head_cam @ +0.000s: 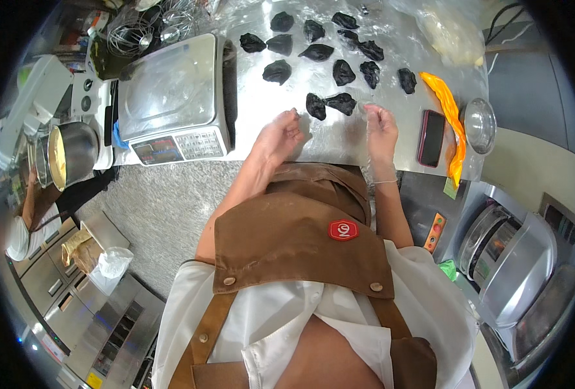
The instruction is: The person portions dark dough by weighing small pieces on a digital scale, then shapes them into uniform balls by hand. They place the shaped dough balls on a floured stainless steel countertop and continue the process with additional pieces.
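My left hand (282, 133) is over the front of the steel table (333, 141), fingers curled and fingertips drawn together; nothing clear shows in it. Just right of it lies a black dough piece (315, 106), touching a second black dough piece (342, 103) by a narrow tip. My right hand (382, 127), in what looks like a clear plastic glove, is bent beside that second piece. Loose clear film shows at its fingertips, and whether they pinch anything is unclear. Farther back, several flattened black dough pieces (316, 52) are spread over the tabletop.
A digital scale (171, 85) stands left, with wire whisks (129, 36) behind it. On the right are a phone (431, 138), a yellow plastic piping bag (445, 109), a clear bowl (480, 126) and a bagged pale mass (450, 36). Another person (39, 219) is beside a mixer bowl (76, 150).
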A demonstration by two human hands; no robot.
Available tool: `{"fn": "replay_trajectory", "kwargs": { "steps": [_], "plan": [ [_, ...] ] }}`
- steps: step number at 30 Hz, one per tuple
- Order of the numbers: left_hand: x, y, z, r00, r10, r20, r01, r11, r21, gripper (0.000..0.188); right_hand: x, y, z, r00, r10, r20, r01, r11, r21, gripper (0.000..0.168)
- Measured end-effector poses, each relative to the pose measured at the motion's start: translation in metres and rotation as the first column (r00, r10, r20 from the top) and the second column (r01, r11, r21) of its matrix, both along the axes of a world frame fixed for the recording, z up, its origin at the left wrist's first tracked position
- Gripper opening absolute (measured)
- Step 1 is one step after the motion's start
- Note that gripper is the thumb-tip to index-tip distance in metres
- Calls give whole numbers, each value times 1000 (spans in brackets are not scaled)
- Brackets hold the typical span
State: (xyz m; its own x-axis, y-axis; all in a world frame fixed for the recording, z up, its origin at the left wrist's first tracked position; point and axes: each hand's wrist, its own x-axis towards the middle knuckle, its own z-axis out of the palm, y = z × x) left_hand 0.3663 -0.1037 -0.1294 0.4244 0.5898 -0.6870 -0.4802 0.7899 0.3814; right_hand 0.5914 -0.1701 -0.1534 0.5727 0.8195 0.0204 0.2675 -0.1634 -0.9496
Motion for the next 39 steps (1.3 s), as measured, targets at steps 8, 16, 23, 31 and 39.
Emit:
{"fn": "replay_trajectory", "kwargs": {
  "steps": [8, 16, 23, 31, 39],
  "plan": [
    [35, 26, -22, 900, -177, -399, 273, 941, 200, 33, -6, -11, -11, 986, -45, -159, 35, 997, -63, 13],
    [48, 29, -68, 548, -133, -826, 576, 776, 257, 49, -4, -21, -30, 988, -45, -150, 36, 997, -64, 15],
    [55, 19, -84, 511, 320, -797, 592, 541, 597, 34, 1, -18, -35, 996, 0, -86, -7, 996, -88, 14],
    [50, 21, -68, 508, 311, -803, 582, 563, 586, 23, 3, -6, -36, 979, 37, -203, -52, 996, -67, 15],
    [43, 25, -38, 845, -119, -521, 307, 906, 291, 15, 7, 5, -9, 703, -12, -711, -84, 992, -99, 33]
  ]
}}
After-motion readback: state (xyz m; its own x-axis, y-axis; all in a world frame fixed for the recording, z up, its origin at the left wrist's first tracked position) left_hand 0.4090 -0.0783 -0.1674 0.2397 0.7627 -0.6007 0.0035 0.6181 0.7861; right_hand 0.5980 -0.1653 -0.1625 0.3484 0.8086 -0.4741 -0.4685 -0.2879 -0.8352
